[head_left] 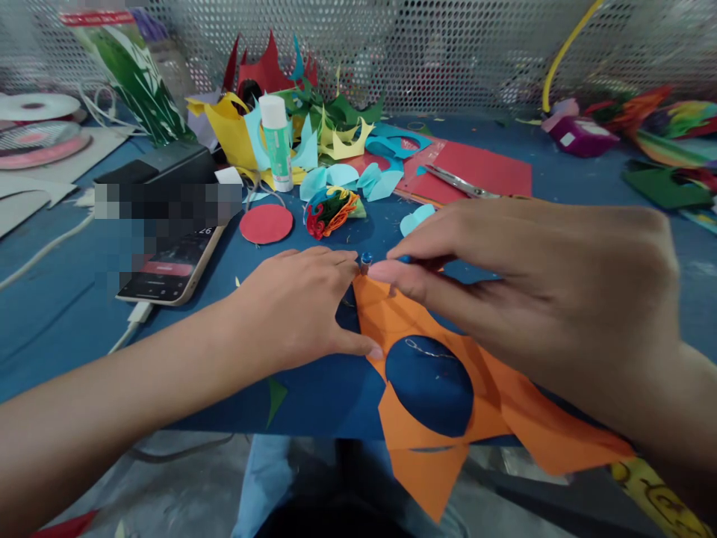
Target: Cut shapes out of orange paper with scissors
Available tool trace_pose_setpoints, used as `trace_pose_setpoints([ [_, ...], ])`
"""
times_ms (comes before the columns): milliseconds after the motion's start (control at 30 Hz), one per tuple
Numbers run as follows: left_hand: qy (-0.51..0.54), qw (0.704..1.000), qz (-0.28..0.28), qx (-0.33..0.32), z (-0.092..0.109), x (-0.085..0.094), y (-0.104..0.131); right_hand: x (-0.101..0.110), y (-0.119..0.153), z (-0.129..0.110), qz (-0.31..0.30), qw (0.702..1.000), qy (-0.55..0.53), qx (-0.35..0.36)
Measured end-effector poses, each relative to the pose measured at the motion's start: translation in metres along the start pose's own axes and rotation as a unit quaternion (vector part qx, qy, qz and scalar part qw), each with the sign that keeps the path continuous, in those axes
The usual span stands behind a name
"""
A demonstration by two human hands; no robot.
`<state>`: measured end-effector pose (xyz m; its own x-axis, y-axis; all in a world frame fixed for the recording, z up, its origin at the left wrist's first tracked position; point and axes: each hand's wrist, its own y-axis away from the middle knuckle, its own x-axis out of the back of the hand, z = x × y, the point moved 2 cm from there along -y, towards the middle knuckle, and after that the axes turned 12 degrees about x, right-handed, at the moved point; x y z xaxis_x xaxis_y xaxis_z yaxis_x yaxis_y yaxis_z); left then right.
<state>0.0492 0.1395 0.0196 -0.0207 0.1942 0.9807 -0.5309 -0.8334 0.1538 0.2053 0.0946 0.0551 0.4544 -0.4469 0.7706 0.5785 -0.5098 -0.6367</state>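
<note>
An orange sheet of paper (486, 381) with a large round hole lies on the blue table and hangs over its front edge. My left hand (296, 302) rests at the sheet's left side, fingers stretched forward and thumb on the paper. Over the sheet's far corner, my right hand (538, 276) is closed in a pinch. A bit of blue shows between its fingers; most of what it holds is hidden. A small clear piece with a blue end (366, 260) stands between the fingertips of both hands. A faint curved line shows on the orange paper.
Behind the hands are a red paper disc (266, 224), a curled multicolour paper bundle (331, 212), a glue stick (277, 146), scissors (456, 179) on red paper (487, 166) and coloured scraps. A phone (173, 269) with a cable lies left. A perforated metal panel (448, 56) stands behind.
</note>
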Motion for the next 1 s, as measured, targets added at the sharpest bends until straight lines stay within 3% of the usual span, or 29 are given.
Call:
trace_pose_setpoints([
  [133, 0.003, 1.000, 0.015, -0.017, 0.001, 0.004, 0.003, -0.007, -0.001, -0.002, -0.027, 0.999, -0.027, 0.006],
  [333, 0.003, 1.000, -0.013, -0.016, 0.002, 0.007, 0.003, 0.000, 0.000, 0.008, -0.064, 0.979, -0.100, 0.166],
  [433, -0.013, 0.999, -0.031, -0.017, 0.003, 0.005, 0.001, 0.010, -0.001, 0.014, -0.077, 0.968, -0.133, 0.197],
  [633, -0.037, 0.999, -0.027, 0.011, 0.001, 0.001, -0.002, 0.022, 0.012, 0.043, -0.111, 0.963, -0.190, 0.155],
  [800, -0.039, 0.999, -0.016, 0.005, -0.001, -0.001, -0.002, 0.022, 0.024, 0.071, -0.154, 0.968, -0.190, 0.063],
  [1000, -0.042, 0.999, -0.002, 0.003, -0.002, -0.001, -0.002, 0.023, 0.018, 0.076, -0.110, 0.981, -0.154, 0.053],
])
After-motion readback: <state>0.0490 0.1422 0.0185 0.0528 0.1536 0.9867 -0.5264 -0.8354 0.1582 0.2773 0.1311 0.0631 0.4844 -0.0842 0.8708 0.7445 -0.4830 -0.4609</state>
